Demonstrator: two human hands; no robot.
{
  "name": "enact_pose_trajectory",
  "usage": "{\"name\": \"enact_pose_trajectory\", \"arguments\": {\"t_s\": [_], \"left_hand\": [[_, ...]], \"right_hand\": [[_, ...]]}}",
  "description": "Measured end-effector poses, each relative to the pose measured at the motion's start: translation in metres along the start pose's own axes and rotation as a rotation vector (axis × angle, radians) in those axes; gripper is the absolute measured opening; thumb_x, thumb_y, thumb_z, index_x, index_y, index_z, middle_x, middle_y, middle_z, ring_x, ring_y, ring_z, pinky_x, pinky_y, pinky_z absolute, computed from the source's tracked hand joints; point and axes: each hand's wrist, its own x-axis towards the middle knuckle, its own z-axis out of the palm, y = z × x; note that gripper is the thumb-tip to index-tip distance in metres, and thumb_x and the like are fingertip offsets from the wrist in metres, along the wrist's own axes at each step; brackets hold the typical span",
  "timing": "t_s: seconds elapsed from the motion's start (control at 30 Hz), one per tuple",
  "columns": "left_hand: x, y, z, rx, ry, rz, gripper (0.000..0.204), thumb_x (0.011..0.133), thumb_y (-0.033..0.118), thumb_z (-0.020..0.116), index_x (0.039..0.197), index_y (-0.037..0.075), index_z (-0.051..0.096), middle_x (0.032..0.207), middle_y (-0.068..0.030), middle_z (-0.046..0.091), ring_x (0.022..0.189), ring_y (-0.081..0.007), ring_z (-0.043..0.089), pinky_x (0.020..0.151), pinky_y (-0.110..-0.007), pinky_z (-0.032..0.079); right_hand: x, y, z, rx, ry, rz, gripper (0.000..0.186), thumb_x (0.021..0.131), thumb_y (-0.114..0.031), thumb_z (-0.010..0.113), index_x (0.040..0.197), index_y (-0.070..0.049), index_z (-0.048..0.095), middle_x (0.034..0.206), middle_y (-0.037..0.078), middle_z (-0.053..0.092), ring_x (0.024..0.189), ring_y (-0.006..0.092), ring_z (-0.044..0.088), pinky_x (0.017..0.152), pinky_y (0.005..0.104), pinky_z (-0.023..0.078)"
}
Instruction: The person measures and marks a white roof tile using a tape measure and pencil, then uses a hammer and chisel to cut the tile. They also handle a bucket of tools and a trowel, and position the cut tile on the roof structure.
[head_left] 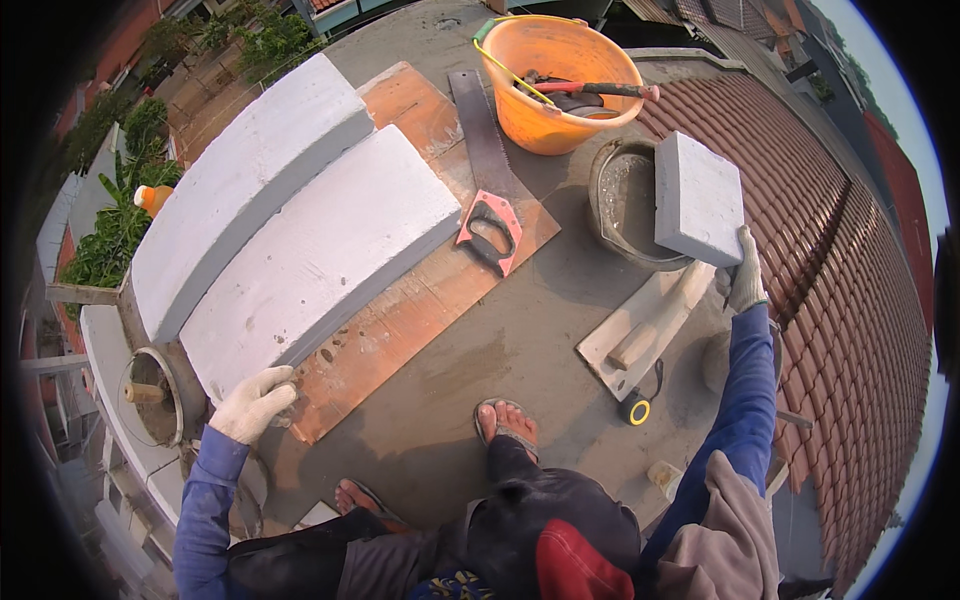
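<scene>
My right hand [747, 272], in a white knitted glove, grips the lower right edge of a short white lightweight concrete block [705, 198]. The block is held up beside and partly over a dark bucket [612, 225] of grey mix. My gloved left hand [252, 405] is near the close end of a long white block [320, 265]; its fingers are loosely bent, with nothing seen in them. A second long block [255, 190] lies alongside, farther left. Both rest on a brown plywood board [400, 335], where a handsaw [490, 215] with a red and black handle also lies.
An orange bucket [560, 110] holding tools stands at the back. A wooden float [645, 335] and a tape measure [636, 408] lie on the concrete to the right. At left stands another bucket [152, 410]. A tiled roof [830, 230] slopes off on the right.
</scene>
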Motion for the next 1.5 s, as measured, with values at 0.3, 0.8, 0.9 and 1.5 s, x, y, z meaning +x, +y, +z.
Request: {"name": "enact_pose_trajectory", "arguments": {"t_s": [0.3,0.8,0.9,1.5], "left_hand": [[-0.001,-0.019,-0.012,0.032,0.007,0.034,0.073,0.109,0.036,0.071,0.162,-0.01,0.05,0.151,-0.0168,0.068,0.131,-0.0227,0.068,0.095,-0.037,0.065],[-0.024,-0.125,-0.019,-0.461,0.085,-0.247,0.084,0.113,0.067,0.055,0.158,-0.005,0.054,0.128,-0.0164,0.072,0.097,-0.0261,0.077,0.088,-0.045,0.067],[-0.024,-0.148,-0.025,-0.782,0.291,-0.347,0.108,0.103,0.083,0.056,0.16,-0.008,0.046,0.131,-0.0248,0.066,0.105,-0.0383,0.075,0.094,-0.056,0.065],[0.071,-0.224,-0.06,-0.877,0.879,0.287,0.063,0.113,0.045,0.066,0.152,-0.004,0.065,0.137,-0.0093,0.073,0.119,-0.0183,0.066,0.107,-0.034,0.05]], "right_hand": [[-0.018,0.006,0.005,0.018,0.147,-0.005,0.07,0.098,-0.088,0.059,0.112,-0.021,0.071,0.068,-0.008,0.056,0.043,0.0041,0.042,0.036,0.0219,0.027],[-0.147,0.061,0.091,-0.136,0.351,-0.049,0.071,0.109,-0.062,0.064,0.151,-0.005,0.063,0.118,0.012,0.078,0.049,0.0046,0.044,0.041,0.0249,0.033],[-0.164,0.097,0.143,-0.246,0.102,-0.127,0.061,0.112,-0.05,0.064,0.151,-0.003,0.065,0.108,0.012,0.079,0.051,0.0051,0.044,0.042,0.0252,0.032],[-0.125,0.008,0.463,-0.804,-0.347,-0.636,0.077,0.102,-0.054,0.073,0.155,0.002,0.063,0.141,0.031,0.073,0.132,0.0416,0.072,0.111,0.0463,0.054]]}}
